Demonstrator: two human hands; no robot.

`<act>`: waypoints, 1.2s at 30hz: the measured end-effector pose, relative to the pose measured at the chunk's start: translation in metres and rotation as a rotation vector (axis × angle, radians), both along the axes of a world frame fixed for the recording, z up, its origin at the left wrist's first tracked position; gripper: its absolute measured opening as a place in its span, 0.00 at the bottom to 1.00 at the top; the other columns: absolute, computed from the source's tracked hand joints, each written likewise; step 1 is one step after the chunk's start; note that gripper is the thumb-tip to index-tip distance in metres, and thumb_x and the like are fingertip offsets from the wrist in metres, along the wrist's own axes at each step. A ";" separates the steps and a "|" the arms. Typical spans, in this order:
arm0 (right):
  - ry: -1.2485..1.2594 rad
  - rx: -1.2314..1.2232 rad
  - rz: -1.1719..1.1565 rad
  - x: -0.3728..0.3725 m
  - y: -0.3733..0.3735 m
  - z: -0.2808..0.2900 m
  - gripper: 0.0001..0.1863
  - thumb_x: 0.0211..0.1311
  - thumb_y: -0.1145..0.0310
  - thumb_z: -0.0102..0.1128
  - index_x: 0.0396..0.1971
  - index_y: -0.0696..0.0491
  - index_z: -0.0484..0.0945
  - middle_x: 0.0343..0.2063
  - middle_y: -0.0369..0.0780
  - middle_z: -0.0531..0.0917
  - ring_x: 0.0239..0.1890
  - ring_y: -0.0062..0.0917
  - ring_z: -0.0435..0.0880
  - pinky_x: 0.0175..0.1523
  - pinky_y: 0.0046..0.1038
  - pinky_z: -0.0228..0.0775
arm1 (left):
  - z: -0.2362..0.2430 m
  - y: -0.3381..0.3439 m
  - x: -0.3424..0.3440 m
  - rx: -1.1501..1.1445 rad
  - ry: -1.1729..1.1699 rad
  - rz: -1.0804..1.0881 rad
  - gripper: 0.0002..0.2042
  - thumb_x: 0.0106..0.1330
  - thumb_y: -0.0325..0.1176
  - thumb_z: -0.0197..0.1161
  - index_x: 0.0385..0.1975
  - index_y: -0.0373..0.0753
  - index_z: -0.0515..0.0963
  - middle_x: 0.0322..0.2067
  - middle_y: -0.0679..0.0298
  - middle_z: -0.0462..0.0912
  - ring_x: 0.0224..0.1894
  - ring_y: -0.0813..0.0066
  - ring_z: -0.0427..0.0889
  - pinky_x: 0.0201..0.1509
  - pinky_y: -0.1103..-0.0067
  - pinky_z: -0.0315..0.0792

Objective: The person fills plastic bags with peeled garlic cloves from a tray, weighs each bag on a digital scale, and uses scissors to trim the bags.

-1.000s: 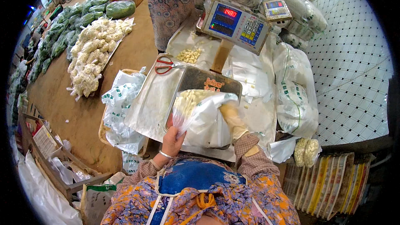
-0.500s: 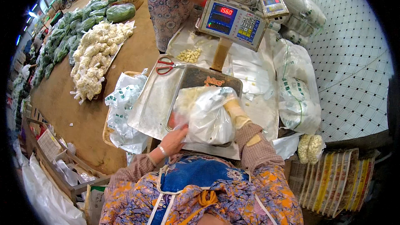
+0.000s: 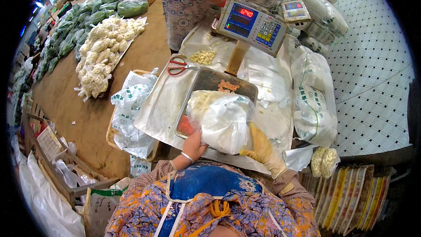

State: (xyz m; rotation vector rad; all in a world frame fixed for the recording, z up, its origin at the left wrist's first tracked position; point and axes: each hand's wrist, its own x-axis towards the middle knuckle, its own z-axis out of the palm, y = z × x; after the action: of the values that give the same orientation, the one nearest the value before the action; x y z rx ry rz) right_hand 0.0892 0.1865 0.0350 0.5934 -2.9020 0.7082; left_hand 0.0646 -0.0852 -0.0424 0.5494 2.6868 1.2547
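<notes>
A white plastic bag of pale peeled cloves [image 3: 217,120] lies on the steel pan [image 3: 187,97] of a digital scale [image 3: 252,26] with a lit red display. My bare left hand [image 3: 194,145], a bracelet at its wrist, has its fingers curled on the bag's lower left edge, their tips partly hidden. My right hand [image 3: 258,149], in a cream glove, is open at the bag's right side, thumb apart. Beyond the pan, red-handled scissors [image 3: 177,65] and loose cloves [image 3: 202,56] lie on a white sheet [image 3: 153,114].
A co-worker [image 3: 175,22] in red gloves stands across the table beside large sacks [image 3: 313,96]. Left are a basket [image 3: 112,134] of printed bags, bagged pale produce [image 3: 96,57] and green bundles [image 3: 70,30] on the floor. Stacked crates or boards [image 3: 344,197] and small clove bags [image 3: 322,162] sit lower right.
My right hand has slid off the bag's top down to its lower right. The bag's loose top now lies flatter. My left hand shifted slightly right. The display's figure has changed.
</notes>
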 end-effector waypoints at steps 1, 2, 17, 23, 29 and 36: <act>-0.112 0.038 -0.034 0.001 -0.004 0.002 0.48 0.37 0.43 0.59 0.51 0.64 0.54 0.39 0.52 0.71 0.43 0.44 0.69 0.47 0.35 0.60 | 0.005 0.000 0.000 0.116 -0.073 0.060 0.30 0.43 0.36 0.63 0.46 0.32 0.59 0.37 0.48 0.71 0.40 0.51 0.70 0.40 0.68 0.66; -0.220 0.083 -0.066 0.003 -0.004 0.005 0.48 0.34 0.43 0.61 0.51 0.62 0.55 0.36 0.52 0.72 0.41 0.44 0.70 0.45 0.35 0.61 | 0.009 0.004 -0.002 0.199 -0.059 0.075 0.27 0.44 0.34 0.62 0.44 0.33 0.61 0.35 0.50 0.71 0.39 0.55 0.70 0.41 0.71 0.66; -0.320 -0.160 -0.009 -0.013 -0.016 0.063 0.28 0.46 0.58 0.57 0.47 0.55 0.64 0.36 0.49 0.73 0.39 0.40 0.71 0.43 0.31 0.63 | 0.092 0.023 -0.107 1.458 -0.993 0.293 0.08 0.58 0.27 0.46 0.28 0.29 0.70 0.23 0.58 0.74 0.23 0.72 0.75 0.23 0.83 0.72; -0.004 -0.216 -0.254 -0.002 -0.077 0.031 0.38 0.42 0.57 0.61 0.51 0.59 0.57 0.36 0.54 0.72 0.42 0.39 0.72 0.43 0.32 0.63 | 0.127 0.073 -0.096 1.495 -1.013 0.347 0.07 0.56 0.24 0.46 0.27 0.27 0.70 0.26 0.55 0.74 0.25 0.68 0.75 0.28 0.78 0.74; 0.212 0.031 -0.235 -0.034 -0.033 0.057 0.20 0.37 0.69 0.62 0.35 0.56 0.74 0.26 0.46 0.76 0.32 0.38 0.73 0.38 0.32 0.64 | 0.130 0.016 -0.119 1.227 -0.935 -0.035 0.06 0.55 0.31 0.55 0.30 0.37 0.69 0.27 0.62 0.75 0.22 0.77 0.73 0.21 0.86 0.68; 0.593 0.210 -0.125 -0.067 -0.034 0.167 0.15 0.33 0.73 0.61 0.29 0.53 0.76 0.19 0.39 0.74 0.25 0.32 0.70 0.34 0.29 0.60 | 0.171 -0.033 -0.126 1.095 -0.700 -0.092 0.18 0.55 0.30 0.55 0.46 0.37 0.64 0.26 0.67 0.75 0.19 0.87 0.69 0.21 0.90 0.64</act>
State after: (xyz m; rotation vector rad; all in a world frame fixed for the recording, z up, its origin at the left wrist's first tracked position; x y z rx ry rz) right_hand 0.0218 0.1525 0.2019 0.5229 -2.4355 0.1648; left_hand -0.0617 -0.1182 0.1286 0.2153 1.2622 2.2693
